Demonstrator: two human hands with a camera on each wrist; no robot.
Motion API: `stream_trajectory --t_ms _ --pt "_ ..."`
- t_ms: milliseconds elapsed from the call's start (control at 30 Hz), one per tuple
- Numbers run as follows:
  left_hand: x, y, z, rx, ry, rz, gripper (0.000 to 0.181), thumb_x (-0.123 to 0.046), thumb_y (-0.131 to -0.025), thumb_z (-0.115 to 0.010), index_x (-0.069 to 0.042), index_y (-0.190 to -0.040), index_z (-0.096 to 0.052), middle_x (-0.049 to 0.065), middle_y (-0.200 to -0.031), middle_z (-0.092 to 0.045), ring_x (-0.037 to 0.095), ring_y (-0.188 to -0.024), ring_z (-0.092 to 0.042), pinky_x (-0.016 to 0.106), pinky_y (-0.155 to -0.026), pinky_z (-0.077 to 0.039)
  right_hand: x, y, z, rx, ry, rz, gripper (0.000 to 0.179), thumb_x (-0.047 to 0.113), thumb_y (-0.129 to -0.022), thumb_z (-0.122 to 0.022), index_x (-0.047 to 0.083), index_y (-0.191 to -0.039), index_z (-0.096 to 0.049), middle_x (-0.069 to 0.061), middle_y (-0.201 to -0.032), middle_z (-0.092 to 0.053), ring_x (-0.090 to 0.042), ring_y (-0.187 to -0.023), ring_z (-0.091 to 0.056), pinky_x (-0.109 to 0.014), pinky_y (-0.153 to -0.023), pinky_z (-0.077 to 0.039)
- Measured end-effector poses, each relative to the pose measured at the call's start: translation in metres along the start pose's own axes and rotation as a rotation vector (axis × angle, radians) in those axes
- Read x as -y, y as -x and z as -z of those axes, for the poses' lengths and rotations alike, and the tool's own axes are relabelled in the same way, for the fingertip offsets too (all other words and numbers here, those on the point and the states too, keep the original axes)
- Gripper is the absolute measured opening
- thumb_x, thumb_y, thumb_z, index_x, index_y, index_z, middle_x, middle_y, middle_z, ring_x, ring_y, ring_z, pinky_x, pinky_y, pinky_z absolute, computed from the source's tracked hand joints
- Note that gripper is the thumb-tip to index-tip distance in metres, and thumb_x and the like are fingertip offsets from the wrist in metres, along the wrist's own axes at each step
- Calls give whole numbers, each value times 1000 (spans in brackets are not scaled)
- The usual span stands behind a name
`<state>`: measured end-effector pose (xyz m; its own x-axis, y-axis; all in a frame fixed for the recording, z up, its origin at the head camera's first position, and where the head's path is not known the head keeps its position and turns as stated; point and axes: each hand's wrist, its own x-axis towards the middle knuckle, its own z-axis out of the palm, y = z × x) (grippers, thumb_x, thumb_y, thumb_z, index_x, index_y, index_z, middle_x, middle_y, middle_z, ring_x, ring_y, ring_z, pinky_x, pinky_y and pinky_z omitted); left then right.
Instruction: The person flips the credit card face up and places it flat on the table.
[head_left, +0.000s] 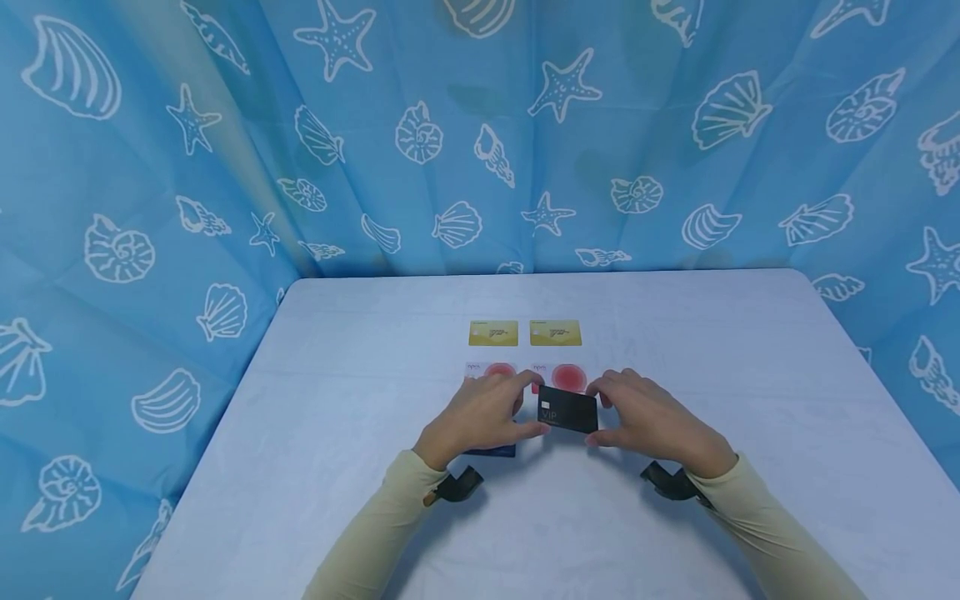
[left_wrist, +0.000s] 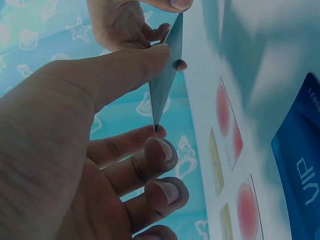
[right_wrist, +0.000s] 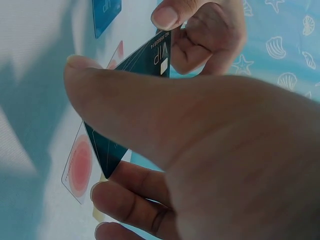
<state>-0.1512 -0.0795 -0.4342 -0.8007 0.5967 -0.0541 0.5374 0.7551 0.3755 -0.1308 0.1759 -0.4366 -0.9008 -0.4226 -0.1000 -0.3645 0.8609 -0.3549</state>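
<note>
A black card printed with "VIP" and a chip is held up off the table between both hands. My left hand pinches its left end between thumb and fingertips. At the opposite end, my right hand grips the card the same way. The right wrist view shows the card's printed face tilted, partly covered by the right thumb. Beneath the left hand lies a blue VIP card, mostly hidden from the head view.
Just beyond the hands lie two white cards with red circles, the right one and the left one partly covered. Farther back, a left gold card and a right gold card lie side by side on the white table.
</note>
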Motion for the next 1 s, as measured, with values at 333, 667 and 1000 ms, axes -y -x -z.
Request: stream_trajectory --t_ms 333,667,1000 --pt "0 -1 -3 17 -29 14 63 -52 -86 -80 -24 -139 -61 -10 -76 -58 6 -66 -54 23 -55 -42 -1 1 0 11 -6 12 62 36 -74 -94 10 -124 -68 -2 -100 -65 -17 -91 -53 -34 -76 -50" --pt "1 0 -6 28 -44 16 62 -52 -86 -80 -26 -138 -62 -11 -75 -57 6 -73 -55 31 -67 -43 -1 -1 -3 31 -14 17 60 37 -73 -94 11 -122 -69 0 -97 -64 -16 -89 -52 -34 -77 -50" --pt "1 -1 -10 41 -67 9 66 -53 -84 -81 -24 -141 -61 -10 -71 -54 6 -69 -54 31 -68 -43 -2 0 -4 35 -18 27 60 37 -73 -94 9 -120 -69 1 -94 -63 -15 -87 -51 -33 -77 -49"
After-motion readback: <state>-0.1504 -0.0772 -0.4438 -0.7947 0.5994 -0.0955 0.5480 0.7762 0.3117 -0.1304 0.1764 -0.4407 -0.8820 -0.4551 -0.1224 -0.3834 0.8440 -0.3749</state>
